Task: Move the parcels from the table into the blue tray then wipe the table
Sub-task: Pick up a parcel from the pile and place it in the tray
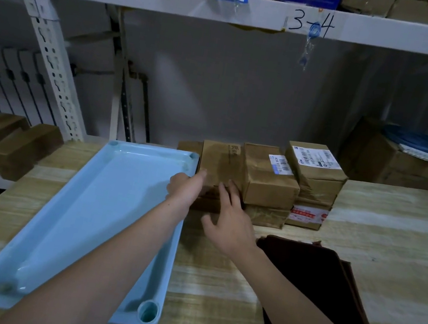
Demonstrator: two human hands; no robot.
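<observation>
parcels (269,179): stacked at counter (390,245) far edge, touching blue tray (81,213) far right corner | left hand (184,189): fingers curled against leftmost parcel | right hand (228,220): fingers spread, touching it | dark cloth (327,286): near right

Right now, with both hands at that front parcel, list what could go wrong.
1. The left hand and right hand reach the leftmost parcel, which sits on a lower box and against the neighbouring stack; pulling it may drag or topple those.
2. The left forearm crosses the blue tray; a careless lift might knock its rim and shift it.
3. The dark cloth lies near the right arm and could get swept aside.
</observation>
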